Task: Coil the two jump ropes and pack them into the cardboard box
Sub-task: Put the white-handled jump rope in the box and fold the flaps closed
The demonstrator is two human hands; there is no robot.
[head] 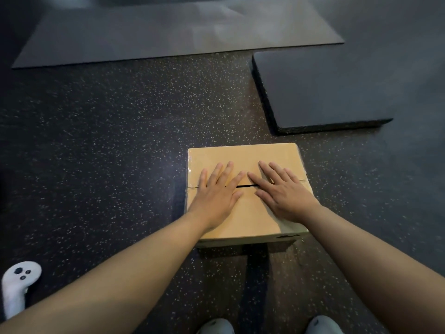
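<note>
Matt tan cardboard box point(243, 155), speckled rubber floor point(120, 141), smooth dark foam mats point(168, 32)

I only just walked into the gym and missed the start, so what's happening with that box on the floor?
A person is bent over a cardboard box on the speckled floor, the left hand and right hand pressing flat on its closed top flaps. A thin dark gap shows between the flaps. No jump ropes are in view, so they may be inside already. A white controller lies to the person's left.
</note>
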